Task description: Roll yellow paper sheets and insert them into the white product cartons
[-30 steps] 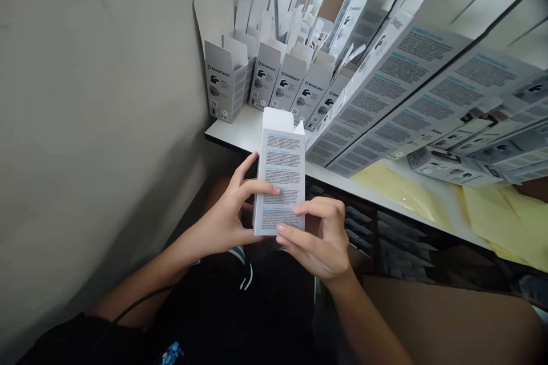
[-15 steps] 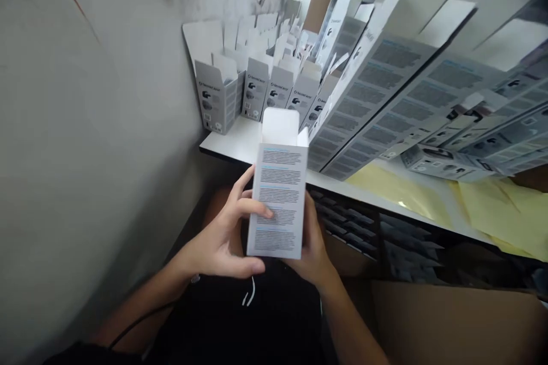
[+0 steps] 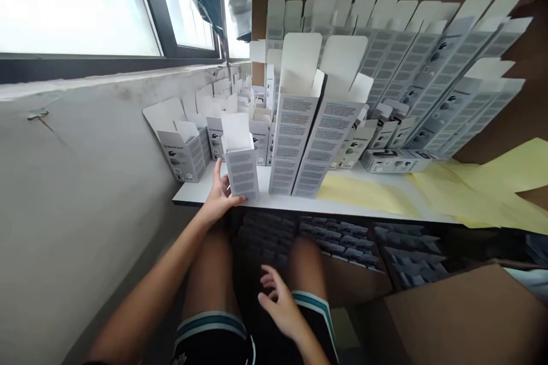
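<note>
From my remote seat, I see the left hand (image 3: 218, 199) half open at the lower left of a tall, narrow, pale grey cardboard box (image 3: 242, 174) with a raised white flap. The thumb lies across the foot of its front face and the fingers spread along its left side; I cannot tell how firmly they press. The right hand (image 3: 278, 302) hangs below desk height, loosely open with fingers a little curled, holding nothing.

The box stands upright on the white, dark-edged desk (image 3: 192, 191), close to the front edge. Its top is open: the broad flap rises at the back, rounded at its upper corners, with smaller flaps at the sides. The face toward me carries stacked blocks of dark print, too small for me to read; its edges look straight and crisp.

Behind and to the left, a matching grey box with a black product picture (image 3: 176, 154) stands with its flaps up. Just right stand two taller-looking printed grey boxes (image 3: 293, 142), nearly touching. Beyond them, a translucent yellow sheet (image 3: 363, 193) covers part of the desk, near a grey printed box lying on its side (image 3: 396, 161).
</note>
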Motion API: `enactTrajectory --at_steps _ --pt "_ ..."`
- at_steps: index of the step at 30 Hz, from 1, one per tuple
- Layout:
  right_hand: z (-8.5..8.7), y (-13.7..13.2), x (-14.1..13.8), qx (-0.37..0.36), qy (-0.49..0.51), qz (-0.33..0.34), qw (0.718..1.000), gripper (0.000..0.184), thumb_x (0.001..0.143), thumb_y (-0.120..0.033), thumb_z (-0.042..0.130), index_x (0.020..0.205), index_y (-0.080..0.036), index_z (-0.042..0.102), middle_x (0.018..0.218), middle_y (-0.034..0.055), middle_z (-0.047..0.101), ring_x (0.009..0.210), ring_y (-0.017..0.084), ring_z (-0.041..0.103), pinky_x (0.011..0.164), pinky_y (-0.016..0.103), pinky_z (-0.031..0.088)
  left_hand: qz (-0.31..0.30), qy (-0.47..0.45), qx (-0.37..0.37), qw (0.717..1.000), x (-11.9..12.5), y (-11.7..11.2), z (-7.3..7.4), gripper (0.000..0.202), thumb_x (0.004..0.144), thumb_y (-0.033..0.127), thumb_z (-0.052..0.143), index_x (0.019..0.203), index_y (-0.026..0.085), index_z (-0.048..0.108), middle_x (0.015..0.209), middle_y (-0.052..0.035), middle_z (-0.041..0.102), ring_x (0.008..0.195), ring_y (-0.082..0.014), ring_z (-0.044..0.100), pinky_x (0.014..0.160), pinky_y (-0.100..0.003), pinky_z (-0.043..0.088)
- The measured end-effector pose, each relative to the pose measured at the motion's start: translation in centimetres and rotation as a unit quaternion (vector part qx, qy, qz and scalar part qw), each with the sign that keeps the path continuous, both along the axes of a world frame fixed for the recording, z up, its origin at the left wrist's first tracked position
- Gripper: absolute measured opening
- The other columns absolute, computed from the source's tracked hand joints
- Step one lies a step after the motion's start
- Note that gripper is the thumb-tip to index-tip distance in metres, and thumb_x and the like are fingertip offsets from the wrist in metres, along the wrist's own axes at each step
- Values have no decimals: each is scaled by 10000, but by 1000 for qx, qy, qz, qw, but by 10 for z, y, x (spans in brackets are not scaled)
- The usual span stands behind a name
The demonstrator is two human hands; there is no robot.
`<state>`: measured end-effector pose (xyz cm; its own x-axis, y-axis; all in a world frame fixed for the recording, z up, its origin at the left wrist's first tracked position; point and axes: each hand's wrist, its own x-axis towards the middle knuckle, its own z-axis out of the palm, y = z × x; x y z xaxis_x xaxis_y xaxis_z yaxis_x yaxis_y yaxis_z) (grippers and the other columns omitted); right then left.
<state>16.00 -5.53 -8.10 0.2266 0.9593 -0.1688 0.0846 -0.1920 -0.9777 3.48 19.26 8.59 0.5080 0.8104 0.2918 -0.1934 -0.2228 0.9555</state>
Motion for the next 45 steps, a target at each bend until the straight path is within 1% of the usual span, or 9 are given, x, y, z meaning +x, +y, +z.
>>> enactTrajectory --at_steps 4,9,24,28,31,35,37,41,45 --pt "-33 -17 6 -84 29 48 995 620 658 -271 681 1275 -226 633 1055 65 653 1024 247 632 890 366 487 -42 29 17 999 16 42 7 1285 586 224 881 1583 290 71 1443 -128 523 1389 -344 485 1154 -492 415" --pt "-50 -20 13 -52 80 18 995 552 675 -362 655 1207 -216 655 997 59 651 968 243 642 931 378 469 -97 68 35 992 30 54 11 935 582 201 878 1401 220 428 1396 -136 585 1331 -354 539 1124 -495 443" --pt "-54 -15 14 -47 93 16 994 509 635 -448 691 1101 -242 694 924 49 660 878 244 631 878 391 481 -122 89 54 987 37 59 4 912 607 373 895 1390 225 452 1354 -156 640 1247 -380 610 1044 -517 504" --pt "-64 -14 16 -40 93 18 995 566 625 -497 707 1121 -225 692 930 68 660 852 247 635 846 391 489 -63 93 99 989 31 48 4 1103 604 402 899 1513 239 296 1455 -198 544 1347 -391 527 1100 -540 438" --pt "-77 -14 20 -49 82 34 995 612 616 -520 727 1148 -219 690 930 75 661 835 249 642 796 379 497 54 90 163 981 13 35 13 1174 643 354 891 1560 272 162 1566 -187 397 1430 -344 422 1178 -523 325" --pt "-88 -14 28 -33 87 67 993 567 712 -504 708 1203 -220 684 985 82 678 883 234 653 870 371 497 317 196 316 873 -28 24 52 911 759 305 800 1517 261 298 1391 -131 576 1047 -234 653 989 -427 485" --pt "-87 -12 30 -40 89 87 991 562 718 -501 716 1206 -223 687 1008 83 686 910 236 654 894 373 494 383 306 310 814 -50 26 80 861 799 323 762 1528 257 307 1193 -85 694 821 -200 676 800 -356 528" --pt "-71 -9 28 -68 85 76 991 574 656 -521 743 1151 -232 706 996 73 696 920 245 649 898 382 491 420 494 227 727 -81 41 127 763 838 407 707 1507 243 379 951 -70 774 876 -293 713 688 -345 498" --pt "-52 -11 24 -78 80 68 991 553 667 -516 720 1140 -231 706 1011 77 711 942 243 650 919 382 481 391 555 196 707 -91 50 144 587 776 353 752 1322 242 567 991 -111 788 939 -366 715 684 -389 489"
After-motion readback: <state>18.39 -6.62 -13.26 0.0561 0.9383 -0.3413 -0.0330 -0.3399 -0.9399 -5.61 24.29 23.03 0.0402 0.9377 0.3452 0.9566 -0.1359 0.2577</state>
